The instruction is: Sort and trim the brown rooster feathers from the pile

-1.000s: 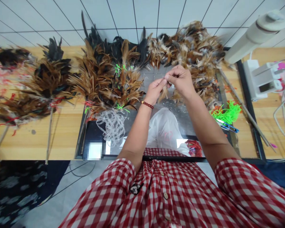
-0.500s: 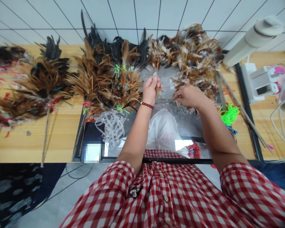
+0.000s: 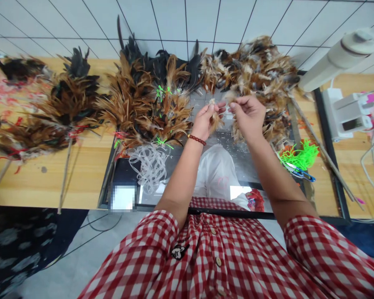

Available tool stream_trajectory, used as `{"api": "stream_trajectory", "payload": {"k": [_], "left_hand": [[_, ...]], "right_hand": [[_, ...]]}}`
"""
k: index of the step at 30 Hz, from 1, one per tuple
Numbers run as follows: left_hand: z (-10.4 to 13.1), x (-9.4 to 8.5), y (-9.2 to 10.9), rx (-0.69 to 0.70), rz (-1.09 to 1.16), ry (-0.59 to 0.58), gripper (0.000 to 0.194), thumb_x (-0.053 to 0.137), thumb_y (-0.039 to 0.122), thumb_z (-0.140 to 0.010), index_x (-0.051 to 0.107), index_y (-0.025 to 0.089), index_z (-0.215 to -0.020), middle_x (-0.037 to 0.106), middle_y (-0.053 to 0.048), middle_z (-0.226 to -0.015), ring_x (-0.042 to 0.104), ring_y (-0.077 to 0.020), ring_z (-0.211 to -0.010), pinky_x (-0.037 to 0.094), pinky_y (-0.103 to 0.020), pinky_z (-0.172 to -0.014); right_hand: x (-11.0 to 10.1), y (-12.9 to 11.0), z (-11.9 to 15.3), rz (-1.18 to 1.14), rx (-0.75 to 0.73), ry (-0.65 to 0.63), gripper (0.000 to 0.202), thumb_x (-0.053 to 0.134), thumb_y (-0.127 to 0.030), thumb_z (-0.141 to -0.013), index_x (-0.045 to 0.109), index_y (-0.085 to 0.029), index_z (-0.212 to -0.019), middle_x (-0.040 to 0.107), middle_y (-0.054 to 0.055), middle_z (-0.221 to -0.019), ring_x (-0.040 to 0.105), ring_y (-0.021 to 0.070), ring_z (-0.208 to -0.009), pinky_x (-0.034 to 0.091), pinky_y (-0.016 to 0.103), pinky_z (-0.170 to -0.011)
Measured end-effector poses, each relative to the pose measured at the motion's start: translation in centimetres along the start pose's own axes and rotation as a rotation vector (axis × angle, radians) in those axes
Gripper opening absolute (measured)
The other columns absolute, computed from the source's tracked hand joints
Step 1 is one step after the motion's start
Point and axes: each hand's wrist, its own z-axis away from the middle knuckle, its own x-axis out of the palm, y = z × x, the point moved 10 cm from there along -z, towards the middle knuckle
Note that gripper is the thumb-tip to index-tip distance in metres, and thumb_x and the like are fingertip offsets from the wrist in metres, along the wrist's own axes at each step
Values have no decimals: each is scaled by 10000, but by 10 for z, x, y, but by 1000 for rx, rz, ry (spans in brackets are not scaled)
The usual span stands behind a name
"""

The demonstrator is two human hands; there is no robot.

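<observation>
My left hand (image 3: 205,118), with a beaded bracelet at its wrist, pinches a small bunch of light brown feathers (image 3: 217,123) above the glass-topped surface. Close on its right, my right hand (image 3: 248,116) has thumb and forefinger pressed together on a small brown feather (image 3: 230,97). A short gap lies between the two hands. Behind and to the right is a heap of loose brown and white feathers (image 3: 262,62). To the left stand brown and black feather bundles (image 3: 127,91), some with green ties.
Clear plastic strips (image 3: 149,166) lie at the front left of the glass. Green strings (image 3: 303,154) and blue-handled scissors (image 3: 302,172) are at the right, near a thin stick (image 3: 324,149). Beyond are a white bottle (image 3: 339,58) and chargers (image 3: 345,112). Feather bundles on sticks (image 3: 70,99) lie left.
My right hand has come away from the feather heap toward my left hand, now with a feather at its fingertips. The scissors show more fully. The whole view has shifted slightly.
</observation>
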Motion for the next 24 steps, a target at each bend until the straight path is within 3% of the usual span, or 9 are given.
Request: {"api": "stream_trajectory", "payload": {"k": [4, 7, 10, 15, 20, 24], "left_hand": [[-5, -8, 2, 11, 34, 21, 245, 588, 335, -1035, 670, 179, -866, 752, -16, -952, 740, -209, -1197, 572, -372, -1052], [-6, -10, 2, 9, 41, 23, 238, 598, 342, -1032, 682, 176, -884, 744, -15, -897, 743, -204, -1193, 576, -358, -1052], [-4, -9, 2, 10, 27, 26, 241, 661, 402, -996, 698, 190, -886, 728, -8, -823, 759, -200, -1142, 587, -334, -1016], [4, 0, 0, -15, -56, -10, 261, 740, 421, -936, 688, 191, -825, 707, -6, -757, 778, -193, -1015, 600, -308, -916], [9, 11, -9, -94, -138, -98, 262, 748, 363, -931, 661, 181, -763, 687, 1, -706, 771, -166, -871, 597, -287, -841], [9, 9, -12, -118, -164, -81, 300, 731, 394, -941, 645, 178, -752, 708, 4, -719, 763, -150, -822, 607, -287, -832]], "right_hand": [[20, -34, 20, 228, -216, -135, 347, 597, -537, -1004, 755, -254, -879, 801, 57, -921, 768, 225, -904, 618, 416, -889], [26, -37, 22, 263, -242, -225, 372, 617, -561, -980, 760, -248, -838, 809, 69, -932, 765, 233, -913, 611, 413, -892], [25, -24, 16, 166, -100, -271, 435, 738, -665, -865, 760, -234, -809, 787, 58, -845, 734, 215, -799, 608, 385, -806], [10, 15, 7, -133, 277, -105, 563, 752, -785, -782, 749, -240, -924, 727, 14, -801, 662, 143, -685, 571, 292, -654], [12, 22, 4, -263, 371, -151, 529, 847, -736, -713, 711, -233, -806, 645, -17, -673, 603, 115, -602, 503, 256, -560], [-6, 2, -5, -399, 366, -229, 529, 894, -716, -657, 701, -224, -702, 637, -18, -652, 549, 93, -566, 472, 254, -548]]}}
